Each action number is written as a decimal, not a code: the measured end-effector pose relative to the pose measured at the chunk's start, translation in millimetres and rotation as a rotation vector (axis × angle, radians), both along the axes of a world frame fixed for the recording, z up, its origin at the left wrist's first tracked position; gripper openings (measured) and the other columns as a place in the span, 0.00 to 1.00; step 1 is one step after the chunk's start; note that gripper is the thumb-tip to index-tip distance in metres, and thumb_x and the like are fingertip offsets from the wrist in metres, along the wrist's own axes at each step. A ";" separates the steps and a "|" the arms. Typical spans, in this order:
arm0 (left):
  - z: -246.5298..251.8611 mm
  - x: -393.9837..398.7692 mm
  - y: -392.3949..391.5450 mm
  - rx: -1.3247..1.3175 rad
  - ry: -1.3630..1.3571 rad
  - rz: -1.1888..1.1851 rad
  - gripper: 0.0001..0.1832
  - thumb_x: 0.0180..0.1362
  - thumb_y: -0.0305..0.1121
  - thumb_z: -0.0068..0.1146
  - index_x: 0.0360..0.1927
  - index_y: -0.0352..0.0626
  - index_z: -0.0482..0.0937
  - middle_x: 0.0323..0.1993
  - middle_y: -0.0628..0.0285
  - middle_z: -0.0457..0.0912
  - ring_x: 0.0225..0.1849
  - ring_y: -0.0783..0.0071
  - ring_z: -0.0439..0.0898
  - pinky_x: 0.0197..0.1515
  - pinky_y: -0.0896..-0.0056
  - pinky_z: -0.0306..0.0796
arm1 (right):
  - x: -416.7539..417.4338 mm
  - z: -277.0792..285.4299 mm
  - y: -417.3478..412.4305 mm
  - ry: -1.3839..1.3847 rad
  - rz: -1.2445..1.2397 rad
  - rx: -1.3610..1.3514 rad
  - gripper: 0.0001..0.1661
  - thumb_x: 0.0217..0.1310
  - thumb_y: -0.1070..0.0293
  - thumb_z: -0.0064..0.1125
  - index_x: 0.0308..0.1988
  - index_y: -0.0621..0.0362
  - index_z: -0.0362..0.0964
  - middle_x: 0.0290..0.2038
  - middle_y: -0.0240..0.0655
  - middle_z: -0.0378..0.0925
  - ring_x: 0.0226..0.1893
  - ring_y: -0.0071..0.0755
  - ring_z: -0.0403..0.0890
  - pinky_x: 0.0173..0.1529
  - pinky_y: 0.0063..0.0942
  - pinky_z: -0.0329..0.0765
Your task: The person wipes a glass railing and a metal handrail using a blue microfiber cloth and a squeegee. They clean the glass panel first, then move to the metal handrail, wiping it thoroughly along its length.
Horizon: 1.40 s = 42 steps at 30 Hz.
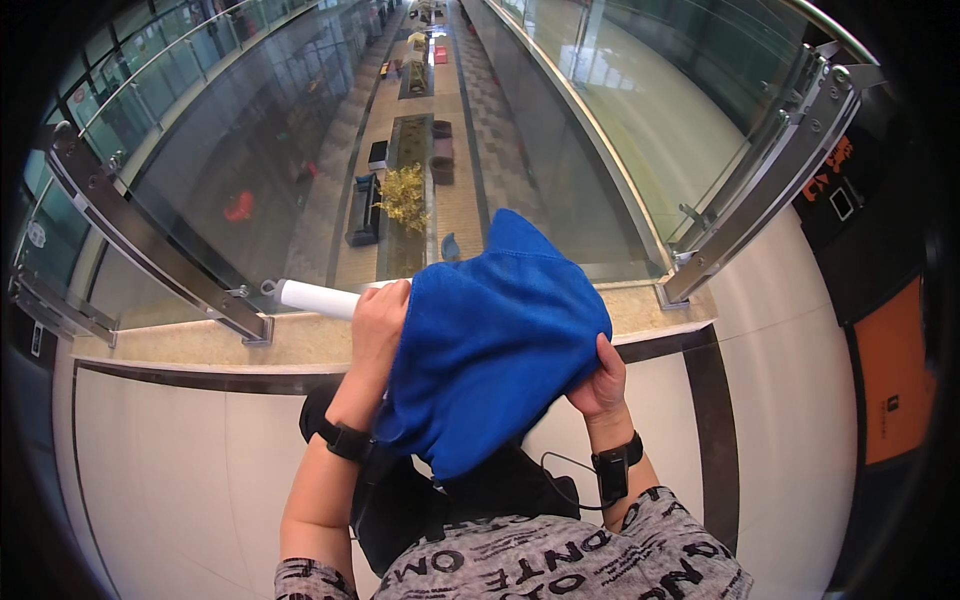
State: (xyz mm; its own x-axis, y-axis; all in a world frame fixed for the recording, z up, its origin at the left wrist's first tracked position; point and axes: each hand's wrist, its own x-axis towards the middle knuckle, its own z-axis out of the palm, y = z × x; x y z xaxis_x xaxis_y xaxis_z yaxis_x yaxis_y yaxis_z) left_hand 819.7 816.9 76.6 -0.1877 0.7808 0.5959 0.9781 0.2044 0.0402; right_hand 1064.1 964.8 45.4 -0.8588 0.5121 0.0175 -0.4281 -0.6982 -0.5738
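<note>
A blue cloth [502,337] is spread between both hands in front of the body. My left hand [381,319] is closed around a white cylindrical handle [319,298] with a grey hanging loop at its outer end. The cloth's left edge lies against that hand, and the handle's inner end is hidden behind the hand and cloth. My right hand [602,379] pinches the cloth's right edge, with the thumb on top and the other fingers partly hidden beneath. A black band is on each wrist, and a thin black cable hangs by the right one.
Ahead stands a glass balustrade with a left metal post [161,232] and a right metal post [769,180] on a stone ledge [300,345]. Far below lie a dark sofa [365,210], chairs and a yellow plant [405,196]. An orange panel [896,375] stands at the right.
</note>
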 end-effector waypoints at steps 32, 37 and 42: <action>51.5 -13.5 -41.3 0.001 -1.258 0.098 0.10 0.57 0.33 0.57 0.39 0.39 0.79 0.23 0.71 0.76 0.24 0.87 0.68 0.26 0.83 0.60 | -9.1 17.8 2.6 -0.179 0.057 0.181 0.24 0.60 0.69 0.49 0.55 0.66 0.61 0.48 0.42 0.72 0.48 0.35 0.75 0.55 0.33 0.71; 80.1 14.5 -2.0 -0.231 -1.360 -0.080 0.12 0.55 0.33 0.59 0.40 0.37 0.79 0.29 0.70 0.77 0.28 0.86 0.70 0.29 0.83 0.63 | -36.7 48.1 -17.7 -0.245 0.336 0.559 0.28 0.60 0.63 0.56 0.56 0.64 0.60 0.46 0.34 0.71 0.46 0.25 0.72 0.53 0.26 0.69; 80.6 26.1 22.7 -0.520 -1.526 -0.299 0.13 0.53 0.35 0.58 0.40 0.39 0.79 0.26 0.69 0.75 0.28 0.85 0.70 0.30 0.82 0.64 | -39.7 56.3 -19.2 -0.269 0.463 0.730 0.25 0.63 0.60 0.54 0.54 0.63 0.62 0.44 0.31 0.72 0.44 0.23 0.72 0.51 0.25 0.70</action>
